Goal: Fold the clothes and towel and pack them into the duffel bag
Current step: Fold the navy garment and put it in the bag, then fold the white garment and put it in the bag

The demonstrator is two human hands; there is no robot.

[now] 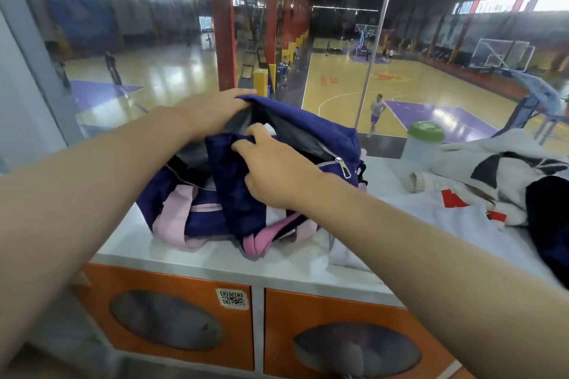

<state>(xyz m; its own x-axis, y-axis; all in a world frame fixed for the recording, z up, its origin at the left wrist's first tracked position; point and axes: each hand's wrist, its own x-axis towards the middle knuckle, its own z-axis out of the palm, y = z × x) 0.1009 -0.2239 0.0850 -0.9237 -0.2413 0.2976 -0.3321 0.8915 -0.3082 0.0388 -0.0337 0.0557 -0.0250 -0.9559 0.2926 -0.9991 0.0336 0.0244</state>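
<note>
Item: navy fabric duffel bag with pink straps (191,212), lying directly beneath and between our hands on the white countertop (215,255); its long axis seems to run from our left hand's side toward our right. Our left hand (212,109) grips the far flap of the bag's mouth and lifts it away from us. Our right hand (271,169) pinches the near navy flap, curled round the cloth, just on our side of the silver zipper pull (343,167). Between the two hands we see the grey lining (295,135) of the open mouth.

Goods still unpacked: white garment with orange markings (446,212) and a crumpled white-and-black cloth (498,166), both out beyond our right forearm, so we judge the right hand nearer for fetching. Translucent bottle with green lid (423,144) stands past them by the glass.

Room: counter edge runs close below our forearms; free surface lies between bag and garments.
</note>
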